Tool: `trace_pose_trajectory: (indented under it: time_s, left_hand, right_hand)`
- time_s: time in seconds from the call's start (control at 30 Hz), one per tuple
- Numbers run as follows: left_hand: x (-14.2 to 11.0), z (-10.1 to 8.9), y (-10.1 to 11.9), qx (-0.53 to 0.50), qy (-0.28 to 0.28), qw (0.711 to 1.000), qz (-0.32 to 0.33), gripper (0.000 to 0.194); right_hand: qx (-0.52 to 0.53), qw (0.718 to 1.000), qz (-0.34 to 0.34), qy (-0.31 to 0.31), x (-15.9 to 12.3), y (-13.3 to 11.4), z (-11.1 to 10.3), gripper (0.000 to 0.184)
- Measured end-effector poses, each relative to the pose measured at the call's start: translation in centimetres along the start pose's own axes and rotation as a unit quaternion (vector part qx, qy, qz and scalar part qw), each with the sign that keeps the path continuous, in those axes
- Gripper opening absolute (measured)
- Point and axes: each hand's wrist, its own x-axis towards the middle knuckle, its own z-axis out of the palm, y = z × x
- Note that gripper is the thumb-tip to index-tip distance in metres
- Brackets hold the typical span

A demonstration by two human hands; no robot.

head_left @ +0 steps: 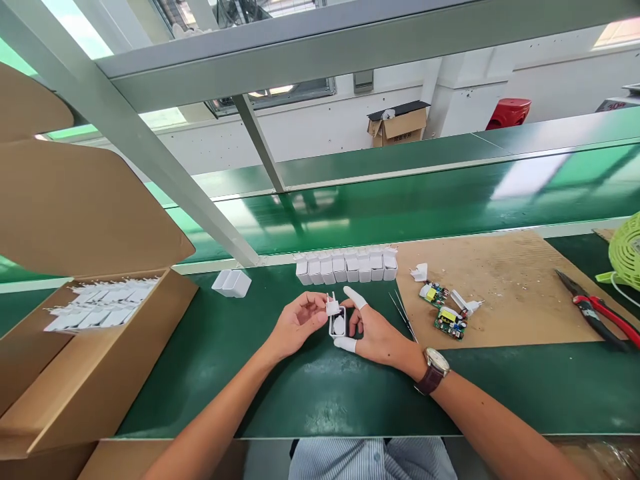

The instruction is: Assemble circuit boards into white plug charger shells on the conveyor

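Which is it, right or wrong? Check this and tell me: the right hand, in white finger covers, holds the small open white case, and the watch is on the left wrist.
Wrong on one count: the head view shows the watch on the right wrist. The rest stands: the right hand, in white finger covers, holds the small open white case.

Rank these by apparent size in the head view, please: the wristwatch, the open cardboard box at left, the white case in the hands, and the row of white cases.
1. Open cardboard box
2. Row of white cases, taken together
3. Wristwatch, strap included
4. Held white case
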Motion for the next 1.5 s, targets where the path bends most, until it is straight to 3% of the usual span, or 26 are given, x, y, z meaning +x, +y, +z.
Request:
trace_pose_trajectory:
  time_s: [0.17,0.33,0.57,0.9,1.0,1.17,1.23,1.33,1.5]
  left_hand:
    - [0.0,-0.9,0.8,0.061,-0.115,0.991,0.043,0.024]
    - [0.2,-1.4,2.3,0.168,-0.206,0.961,0.070,0.035]
    - [-0.4,-0.3,2.6,0.327,-0.132,0.922,0.161,0.032]
    - [-0.4,0.7,3.7,0.460,-0.154,0.854,0.188,0.035]
    - [-0.5,0.9,4.4,0.516,-0.160,0.821,0.185,0.032]
    - [-0.6,1.3,5.1,0.631,-0.187,0.736,0.161,0.030]
    - [-0.4,1.4,5.4,0.649,-0.204,0.717,0.149,0.029]
    - [0.0,1.3,5.9,0.623,-0.225,0.739,0.127,0.025]
    - [0.0,0.4,5.3,0.493,-0.230,0.830,0.126,0.026]
  right_hand:
    - [-0.019,0.999,0.024,-0.011,0.0,-0.3,0.0,0.103]
    - [-0.004,1.000,0.001,-0.006,0.0,-0.6,-0.1,0.106]
    - [0.002,1.000,-0.012,0.003,0.1,-0.4,0.1,0.107]
    - [-0.003,1.000,-0.015,0.002,0.0,0.0,0.3,0.106]
    - [0.002,1.000,-0.018,-0.001,-0.1,-0.1,0.3,0.106]
    - [0.000,1.000,-0.022,-0.001,-0.1,-0.1,0.3,0.109]
    - [-0.003,1.000,-0.022,0.000,-0.2,0.0,0.3,0.109]
    - [-0.009,1.000,-0.020,0.003,-0.2,-0.1,0.2,0.108]
    - [-0.002,1.000,-0.012,-0.003,-0.1,-0.5,0.1,0.104]
